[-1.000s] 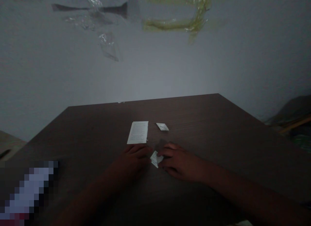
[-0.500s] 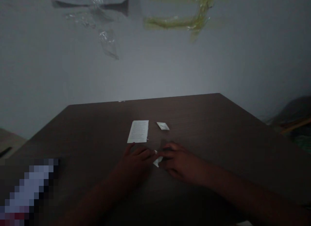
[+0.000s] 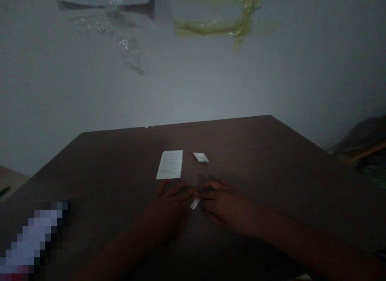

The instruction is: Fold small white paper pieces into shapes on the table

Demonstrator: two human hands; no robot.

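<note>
A small white piece of paper (image 3: pixel 195 203) lies on the dark brown table between my fingertips, mostly covered by them. My left hand (image 3: pixel 171 204) bends in from the left and pinches the paper's upper left part. From the right, my right hand (image 3: pixel 224 206) presses its fingers on the other side of it. The fingertips of both hands nearly meet there. Just beyond my left fingers lies a white sheet (image 3: pixel 169 164) with lines of print. A small folded paper piece (image 3: pixel 200 157) rests to the right of that sheet.
The wooden table (image 3: pixel 120 156) stands against a grey wall (image 3: pixel 193 83) bearing strips of yellowish tape (image 3: pixel 211 28) and clear tape. A pixelated pale object (image 3: pixel 33 236) sits at the lower left. Dark items (image 3: pixel 368 140) lie beyond the right edge.
The paper between my fingers shows as a narrower strip than before, with its right part no longer visible. My hands stay close together. The whole view has shifted slightly.
</note>
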